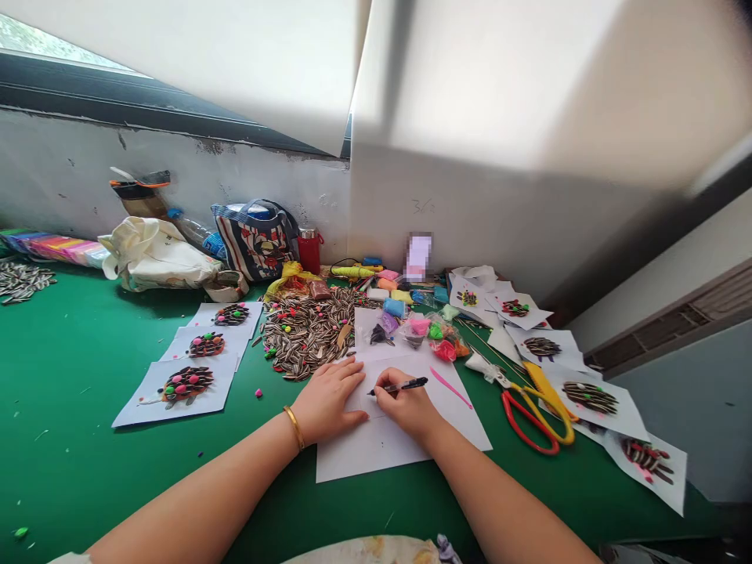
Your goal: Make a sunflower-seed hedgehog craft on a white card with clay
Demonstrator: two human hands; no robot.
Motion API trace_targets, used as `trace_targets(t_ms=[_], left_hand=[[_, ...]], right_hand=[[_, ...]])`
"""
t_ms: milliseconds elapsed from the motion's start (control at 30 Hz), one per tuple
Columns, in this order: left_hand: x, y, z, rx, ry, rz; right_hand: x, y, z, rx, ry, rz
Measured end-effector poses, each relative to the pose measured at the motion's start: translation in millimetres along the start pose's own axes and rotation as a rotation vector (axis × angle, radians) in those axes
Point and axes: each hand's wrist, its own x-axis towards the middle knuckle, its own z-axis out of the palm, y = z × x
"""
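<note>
My right hand (406, 407) is closed around a black pen (399, 386), its tip touching a white sheet of paper (376, 446) on the green table (70, 368). My left hand (327, 399) lies flat on the same sheet, fingers stretched out, holding it down; a gold bangle (294, 428) is on that wrist. A thin pink stick (451, 388) lies on the paper to the right of the pen.
A pile of sunflower seeds (305, 329) lies behind the sheet. Seed pictures on paper (186, 385) sit at the left, more (591, 398) at the right. Red and yellow scissors (537, 415), clay pieces in bags (432, 333), cloth bags (158, 254) and a red bottle (309, 251) stand by the wall.
</note>
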Motion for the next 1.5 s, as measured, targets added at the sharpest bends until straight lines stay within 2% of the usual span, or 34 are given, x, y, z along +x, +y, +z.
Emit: trace_targets(t_ms=[600, 800, 1500], left_hand=[[0.7, -0.1, 0.8, -0.016, 0.001, 0.011], [0.6, 0.4, -0.4, -0.010, -0.003, 0.012], [0.9, -1.2, 2.0, -0.030, 0.000, 0.009]], right_hand=[[0.4, 0.9, 0.7, -0.111, 0.003, -0.013], [1.2, -0.1, -0.3, -0.137, 0.046, -0.011], [4.0, -0.4, -3.2, -0.076, 0.074, -0.036]])
